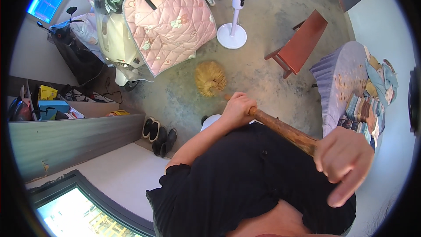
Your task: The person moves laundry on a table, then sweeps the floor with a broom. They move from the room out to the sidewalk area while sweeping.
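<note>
A long wooden handle (286, 131) runs slantwise across the front of my body. My left hand (239, 106) is closed around it at mid-picture, while my right hand (345, 161) grips its upper end at the right, near my chest. The handle shows again just beyond my left hand and leads towards a round, yellow-brown mop or broom head (210, 78) of bushy strands on the concrete floor. How the head joins the handle is hard to make out.
A red wooden bench (301, 47), a white pedestal fan (232, 36) and a scooter with a pink quilted cover (167, 29) stand ahead. Shoes (159, 136) lie beside a cabinet (79, 141) at left. Folded cloths (365, 110) rest on a covered table (342, 72) at right.
</note>
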### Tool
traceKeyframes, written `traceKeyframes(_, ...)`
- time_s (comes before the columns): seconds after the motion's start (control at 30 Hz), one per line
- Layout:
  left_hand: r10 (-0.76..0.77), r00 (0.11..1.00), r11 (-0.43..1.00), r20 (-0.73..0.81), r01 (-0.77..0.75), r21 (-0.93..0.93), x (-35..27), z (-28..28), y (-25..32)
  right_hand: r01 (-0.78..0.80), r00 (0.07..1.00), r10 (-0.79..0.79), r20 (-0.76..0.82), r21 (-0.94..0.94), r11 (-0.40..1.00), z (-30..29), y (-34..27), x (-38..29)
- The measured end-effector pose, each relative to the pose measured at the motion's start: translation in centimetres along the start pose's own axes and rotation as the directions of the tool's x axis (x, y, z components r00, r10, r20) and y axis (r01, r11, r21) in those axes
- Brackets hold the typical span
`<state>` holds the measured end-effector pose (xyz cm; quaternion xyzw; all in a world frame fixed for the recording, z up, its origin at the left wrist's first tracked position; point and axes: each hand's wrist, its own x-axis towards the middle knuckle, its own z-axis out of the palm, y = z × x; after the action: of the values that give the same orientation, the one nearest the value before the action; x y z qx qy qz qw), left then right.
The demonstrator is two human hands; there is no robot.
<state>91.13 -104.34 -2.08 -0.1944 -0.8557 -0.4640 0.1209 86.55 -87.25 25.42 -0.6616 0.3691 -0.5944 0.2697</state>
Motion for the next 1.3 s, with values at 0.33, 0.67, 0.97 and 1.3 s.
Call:
traceKeyframes(0.33,-0.311,0.946,0.949,-0.096,0.314,0.023,-5.4,5.2,-1.0,-0.258,0.893,0.306,-0.329,0.180,0.949,-1.4,3.2,-7.2)
traceKeyframes(0.67,-0.128,0.991,0.977,-0.039,0.119,-0.180,2.5,10.1,0.0,-0.255,0.936,0.225,-0.270,-0.083,0.963,-2.2,-1.7,-9.2)
traceKeyframes(0.97,-0.086,0.994,0.978,0.071,0.098,-0.184,9.3,13.2,-3.9,-0.422,0.901,0.347,-0.262,-0.338,0.841,-2.0,0.1,-7.8)
traceKeyframes(1.3,0.041,0.993,0.958,0.111,-0.007,-0.288,16.3,11.4,-9.1,-0.525,0.840,0.361,-0.406,-0.436,0.731,-6.6,4.4,-3.2)
